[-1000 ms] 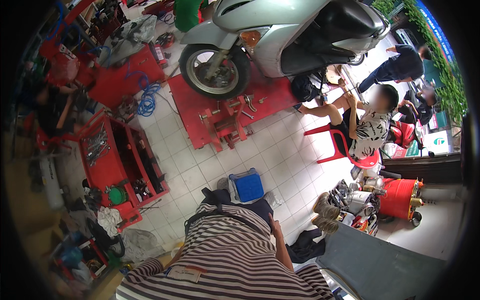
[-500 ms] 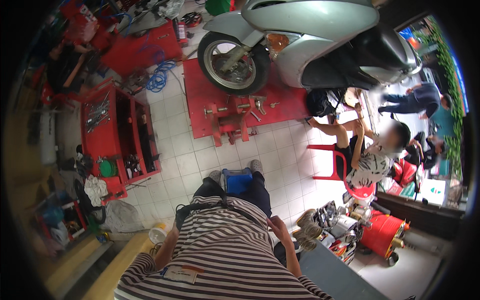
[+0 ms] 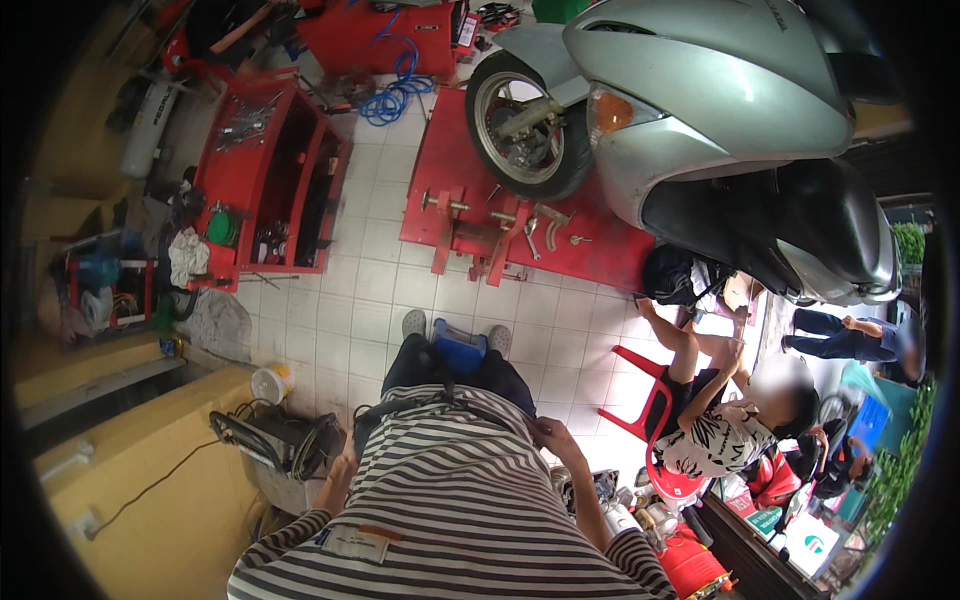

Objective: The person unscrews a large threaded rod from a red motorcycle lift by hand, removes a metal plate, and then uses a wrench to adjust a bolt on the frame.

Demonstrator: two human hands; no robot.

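At my right hip, beside my striped shirt (image 3: pixel 440 490) and dark trousers, is my right hand (image 3: pixel 550 435), its fingers bent closed; whatever they may hold is hidden. My left hand (image 3: pixel 345 455) hangs at my left side, fingers mostly hidden, near a grey metal bin with a coiled black hose (image 3: pixel 290 440). A low blue stool (image 3: pixel 458 345) sits between my feet.
Ahead, a silver scooter (image 3: pixel 700 80) stands on a red lift (image 3: pixel 430 200). Left are a red tool cart (image 3: pixel 230 170), blue hose (image 3: pixel 390 105), yellow ledge (image 3: pixel 130 470) and a seated worker (image 3: pixel 225 30). Right, a person (image 3: pixel 725 430) sits on a red chair; others are outside (image 3: pixel 840 340).
My view has swung rightward and closer to the scooter, bringing the yellow ledge into sight. The stool now appears between my feet. My right hand's fingers look more bent.
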